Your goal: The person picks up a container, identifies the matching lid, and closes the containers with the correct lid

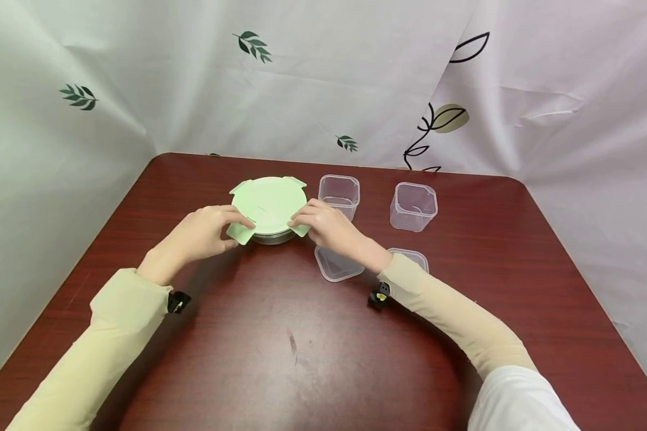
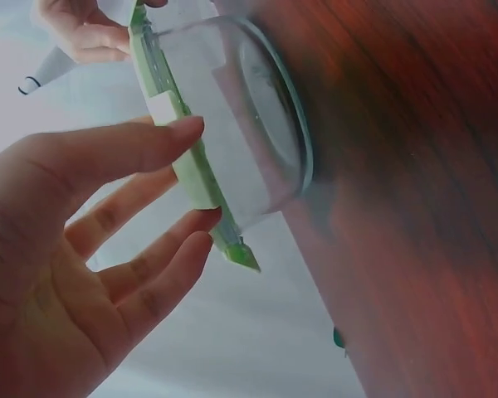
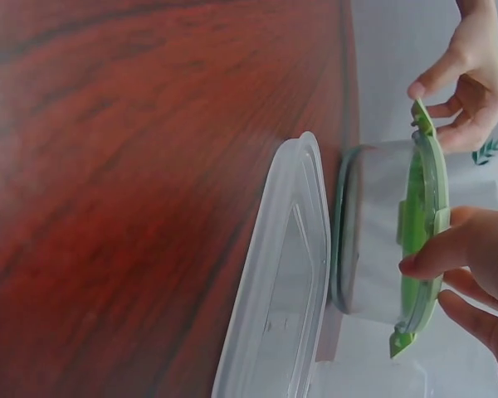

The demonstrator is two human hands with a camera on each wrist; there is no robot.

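A round pale-green lid (image 1: 269, 200) with outspread locking flaps lies across the top of a clear glass container (image 1: 274, 239). My left hand (image 1: 199, 232) pinches the lid's front-left flap, thumb on one side and fingers on the other. At the front-right flap, my right hand (image 1: 334, 230) holds the lid edge between thumb and fingers. The right wrist view shows the lid's green rim (image 3: 415, 224) over the glass wall (image 3: 378, 232); whether it is fully seated I cannot tell. The container stands on the table.
Two clear plastic tubs, one just behind my right hand (image 1: 350, 209) and another farther right (image 1: 410, 221), stand on the dark red table (image 1: 237, 335). Two clear flat lids (image 1: 338, 269) lie near my right forearm, one partly hidden by it. A patterned cloth (image 1: 313, 78) hangs behind.
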